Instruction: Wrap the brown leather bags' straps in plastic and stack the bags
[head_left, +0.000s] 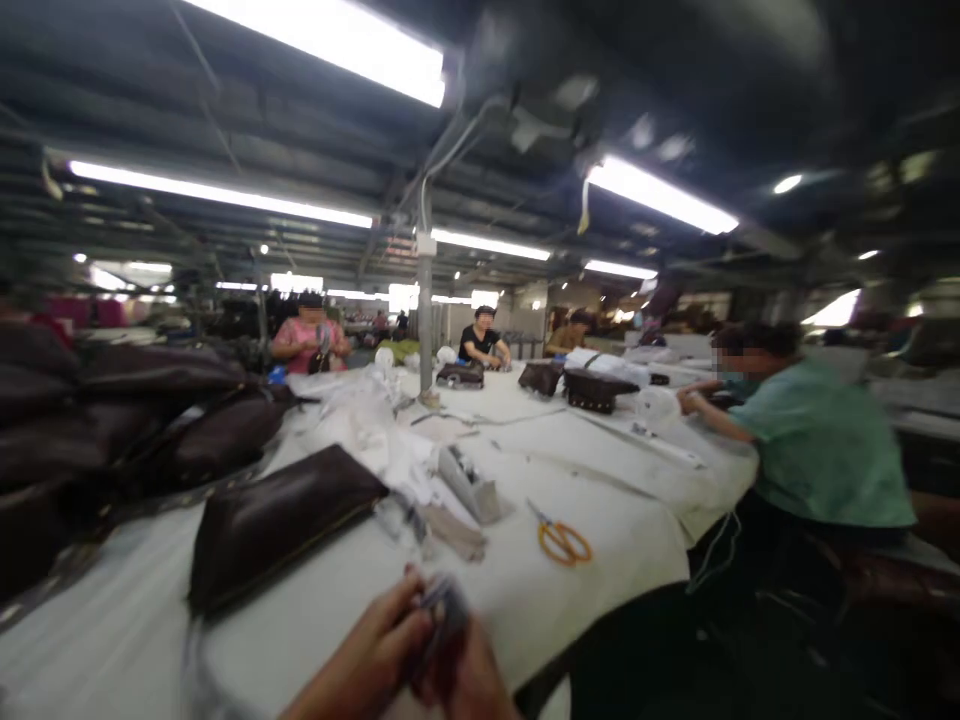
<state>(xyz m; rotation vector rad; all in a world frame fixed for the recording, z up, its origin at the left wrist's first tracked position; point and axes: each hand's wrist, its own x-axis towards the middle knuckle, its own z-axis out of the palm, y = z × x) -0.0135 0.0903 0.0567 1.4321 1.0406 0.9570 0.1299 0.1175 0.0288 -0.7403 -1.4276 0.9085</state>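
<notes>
My left hand (375, 645) and my right hand (469, 675) meet at the bottom edge, above the near edge of the white table (622, 540). Both are closed together on a small greyish thing (442, 605), blurred by motion; I cannot make out what it is. A dark brown leather bag (277, 520) lies flat on the table just beyond my left hand. Orange-handled scissors (562, 540) lie on the cloth to the right of my hands.
A pile of dark brown bags (127, 420) fills the left side. A grey tape dispenser (469, 485) and crumpled white wrapping sit mid-table. A person in a green shirt (810, 450) works at the right; other people sit at the far end. A pole (425, 310) rises mid-table.
</notes>
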